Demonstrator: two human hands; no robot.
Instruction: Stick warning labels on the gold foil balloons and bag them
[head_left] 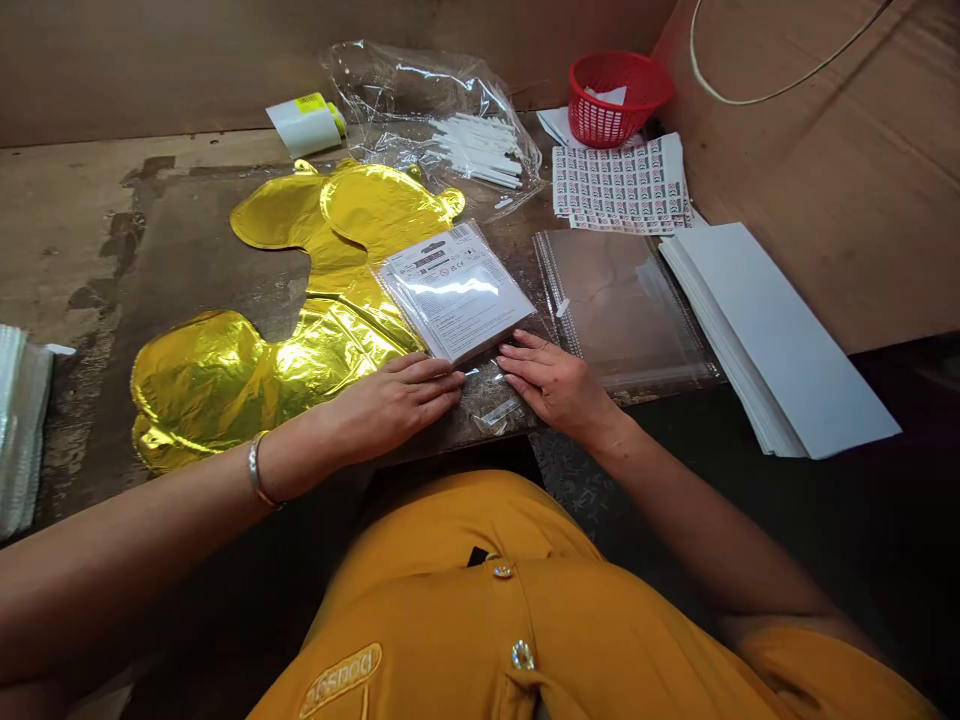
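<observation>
A flat packet in clear film with a white printed card (455,289) lies on the table's near edge, partly over flattened gold foil balloons (300,300). My left hand (394,400) lies flat with fingers stretched, its fingertips pressing the packet's open clear flap at the near left corner. My right hand (551,382) also lies flat, fingers out, touching the packet's near right corner. Neither hand grips anything.
Right of the packet lie a pile of clear sleeves (622,305), a stack of white cards (772,335) and sticker sheets (621,185). Behind are a red basket (611,95), a clear bag of white sticks (442,125), a tape roll (307,122). More sleeves (19,425) sit far left.
</observation>
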